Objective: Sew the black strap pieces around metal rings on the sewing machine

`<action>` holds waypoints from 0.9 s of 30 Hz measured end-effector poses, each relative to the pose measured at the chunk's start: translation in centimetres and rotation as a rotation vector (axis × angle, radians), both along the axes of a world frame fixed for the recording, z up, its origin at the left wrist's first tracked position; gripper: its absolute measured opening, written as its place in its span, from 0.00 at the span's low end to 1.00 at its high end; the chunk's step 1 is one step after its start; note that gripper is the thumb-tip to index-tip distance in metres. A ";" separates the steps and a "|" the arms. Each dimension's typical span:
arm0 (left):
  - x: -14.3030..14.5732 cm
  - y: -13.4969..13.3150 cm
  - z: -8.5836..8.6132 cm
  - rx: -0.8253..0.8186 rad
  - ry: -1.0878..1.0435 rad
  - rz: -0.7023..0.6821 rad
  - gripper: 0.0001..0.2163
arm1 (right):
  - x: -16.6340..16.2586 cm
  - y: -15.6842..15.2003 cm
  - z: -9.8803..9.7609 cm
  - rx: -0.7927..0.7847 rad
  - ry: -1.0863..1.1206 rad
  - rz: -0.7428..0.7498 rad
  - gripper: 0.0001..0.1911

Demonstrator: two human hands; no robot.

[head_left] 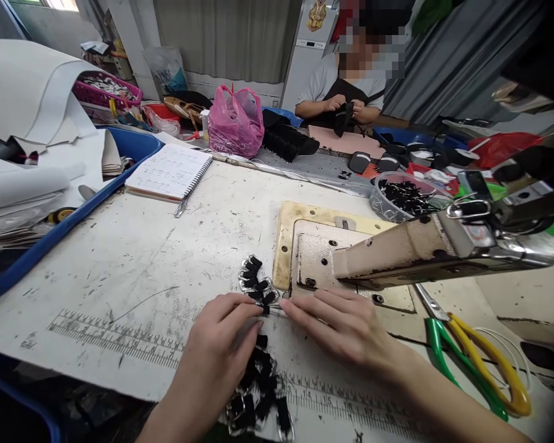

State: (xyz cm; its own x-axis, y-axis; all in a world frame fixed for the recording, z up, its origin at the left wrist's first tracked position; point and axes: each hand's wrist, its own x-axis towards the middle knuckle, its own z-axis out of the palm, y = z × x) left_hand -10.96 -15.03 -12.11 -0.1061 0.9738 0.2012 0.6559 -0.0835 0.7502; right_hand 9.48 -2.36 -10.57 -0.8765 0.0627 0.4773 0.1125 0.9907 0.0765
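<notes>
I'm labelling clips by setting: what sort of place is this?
Probably a small sewing workshop: what looks like a sewing machine arm juts over the worktable, big scissors lie beside it, and small black straps with metal buckles are heaped in front.

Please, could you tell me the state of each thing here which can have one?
Notebook: lying open
Scissors: lying down, handles apart
Clear tub: uncovered, holding black pieces
Pink bag: standing upright
Strapped buckles: some in a curved row, others heaped
Left hand: fingers bent, at the buckles
Right hand: fingers extended, at the buckles
</notes>
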 end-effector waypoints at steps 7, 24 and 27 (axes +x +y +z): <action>0.3 1.0 -0.4 -0.008 0.007 0.038 0.09 | -0.9 0.9 0.0 0.017 -0.001 0.077 0.15; -0.3 0.5 -0.8 0.013 -0.037 -0.009 0.08 | -2.1 0.4 0.2 -0.001 -0.007 0.170 0.19; -0.8 -0.3 -0.6 -0.028 -0.038 -0.094 0.08 | -1.4 -0.5 0.4 -0.092 -0.024 0.168 0.19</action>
